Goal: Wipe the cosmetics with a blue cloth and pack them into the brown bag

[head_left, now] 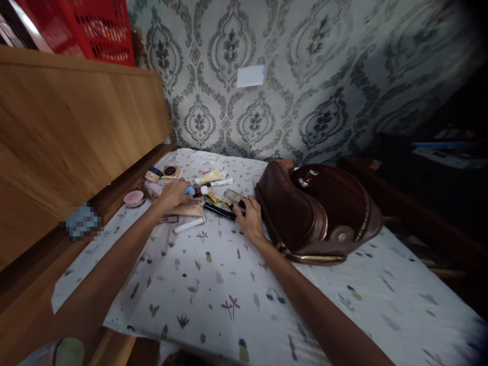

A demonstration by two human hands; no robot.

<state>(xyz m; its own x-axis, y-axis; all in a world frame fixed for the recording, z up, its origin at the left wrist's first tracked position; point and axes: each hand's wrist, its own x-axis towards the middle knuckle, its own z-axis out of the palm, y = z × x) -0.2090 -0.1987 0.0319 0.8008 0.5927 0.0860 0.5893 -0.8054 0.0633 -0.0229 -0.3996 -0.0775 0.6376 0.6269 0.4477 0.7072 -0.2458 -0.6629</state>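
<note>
Several cosmetics lie scattered on a white patterned sheet (213,284): tubes, a black pencil (219,210), a white stick (189,224), a pink compact (133,197). My left hand (173,193) rests on the pile with its fingers curled over a small blue-capped item (189,190). Beside the pile, my right hand (249,217) lies on the sheet, its fingers touching a small dark item that I cannot make out. A brown leather bag (316,213) with gold zips lies just right of that hand.
A wooden headboard (76,137) runs along the left. A red crate (102,30) sits above it. Patterned wallpaper (305,86) is behind the bed, with a white card (250,75) on it. Dark furniture stands at the right.
</note>
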